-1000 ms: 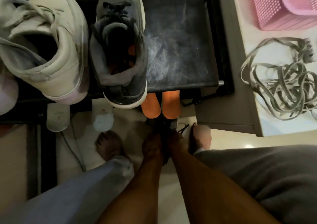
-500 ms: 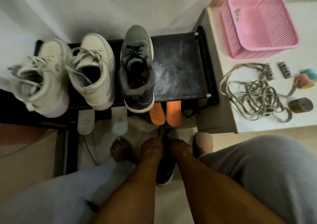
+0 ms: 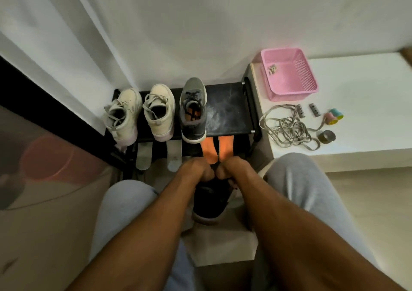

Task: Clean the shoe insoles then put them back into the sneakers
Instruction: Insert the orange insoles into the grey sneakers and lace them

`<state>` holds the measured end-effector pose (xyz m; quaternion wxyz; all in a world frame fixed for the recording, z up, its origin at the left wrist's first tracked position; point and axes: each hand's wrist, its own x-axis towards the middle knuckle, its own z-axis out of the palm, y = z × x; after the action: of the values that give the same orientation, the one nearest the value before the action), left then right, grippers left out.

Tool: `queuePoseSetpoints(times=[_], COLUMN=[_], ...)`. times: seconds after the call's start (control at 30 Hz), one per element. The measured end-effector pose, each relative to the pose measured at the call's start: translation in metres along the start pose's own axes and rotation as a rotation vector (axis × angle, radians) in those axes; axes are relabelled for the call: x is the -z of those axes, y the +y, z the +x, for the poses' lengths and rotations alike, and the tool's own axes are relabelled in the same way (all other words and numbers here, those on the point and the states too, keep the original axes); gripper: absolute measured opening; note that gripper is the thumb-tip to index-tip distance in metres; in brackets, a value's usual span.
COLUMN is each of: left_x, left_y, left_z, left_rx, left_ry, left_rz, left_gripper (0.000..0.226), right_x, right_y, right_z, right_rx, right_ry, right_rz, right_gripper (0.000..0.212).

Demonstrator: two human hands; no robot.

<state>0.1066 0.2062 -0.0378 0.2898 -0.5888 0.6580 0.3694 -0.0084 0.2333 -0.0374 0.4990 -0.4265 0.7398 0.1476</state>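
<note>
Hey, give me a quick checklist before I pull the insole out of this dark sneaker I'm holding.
1. Both hands on the dark sneaker: ok; left hand and right hand have a grip at its opening.
2. Insole inside this sneaker: cannot tell, hands hide the opening.
3. Orange insoles out and leaning at the shoe rack: ok.
4. Pale insoles out below the cream sneakers: ok.
5. Free rack space beside the grey sneaker: ok.
6. Cleaning cloth or brush within reach: cannot tell, none visible.
</note>
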Motion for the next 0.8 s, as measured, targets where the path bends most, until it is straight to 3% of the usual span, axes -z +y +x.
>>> queuePoseSetpoints(times=[0.17,0.43,0.53,0.67,0.8], left_x=[0.041,0.115,0.137,0.154,0.145], left_y=[0.014,0.032,0.038,0.045,0.064], left_z=[-0.064,-0.116,-0.118,-0.095,-0.063], left_rx=[-0.06,-0.111,-0.161,-0.263,-0.37], left_ry=[0.015,0.094,0.202,0.469,0.717], left_rz=[0.012,-0.041,-0.08,-0.083,-0.173], left_gripper=[0.027,0.022,0.028,0.047,0.041], right_x=[0.037,0.105,0.135,0.172,0.191], right_y=[-0.006,-0.014,-0.014,-0.013,-0.012], right_z=[-0.033,-0.105,-0.124,-0.124,-0.088], right_rx=[-0.038,0.155,0.228,0.246,0.248], right_ry=[-0.119,-0.079,0.017,0.156,0.422], right_rz=[-0.022,0.01,0.043,0.079,-0.016], right_gripper=[0.017,0.028,0.03,0.027,0.031])
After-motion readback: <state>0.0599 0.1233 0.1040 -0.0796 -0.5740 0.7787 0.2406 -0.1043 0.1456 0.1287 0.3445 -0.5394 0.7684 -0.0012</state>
